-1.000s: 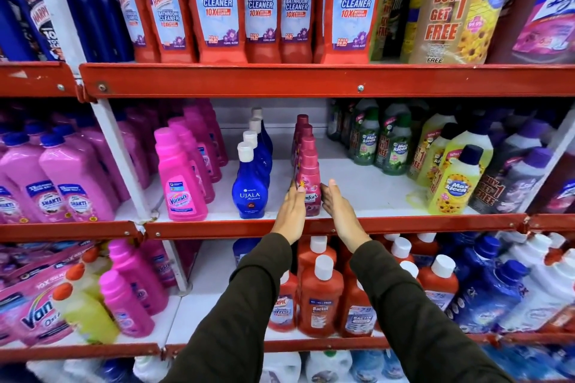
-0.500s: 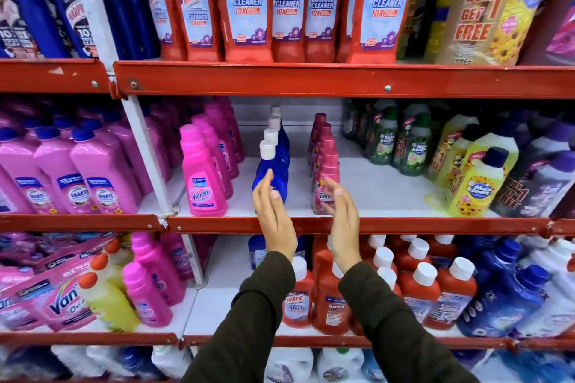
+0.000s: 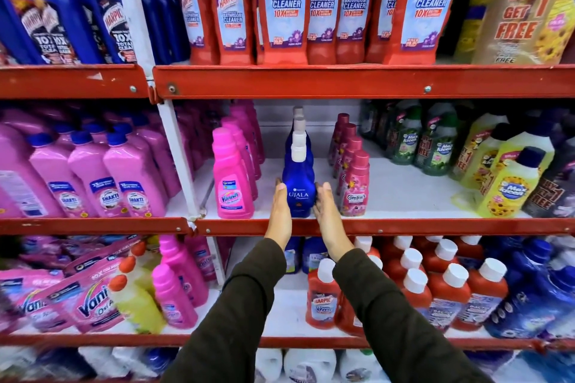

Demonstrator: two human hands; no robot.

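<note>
A row of blue Ujala bottles with white caps stands on the middle shelf; the front blue Ujala bottle point(image 3: 297, 193) is at the shelf's red front edge. My left hand point(image 3: 280, 214) lies flat against its left side with straight fingers. Against the bottle's right side presses my right hand point(image 3: 328, 218), fingers also straight. To the right stands a row of dark pink Comfort bottles point(image 3: 354, 186). A row of bright pink Vanish bottles point(image 3: 231, 180) stands to the left.
The red-edged middle shelf point(image 3: 404, 227) has bare white surface right of the Comfort row. Green and yellow Max Kleen bottles point(image 3: 507, 186) fill its right end. Red Harpic bottles point(image 3: 286, 3) line the shelf above, and red white-capped bottles point(image 3: 413, 292) the shelf below.
Both hands left the front Comfort bottle, lifted off the shelf edge, moved left, and now bracket the front Ujala bottle. The camera view also shifted and came closer.
</note>
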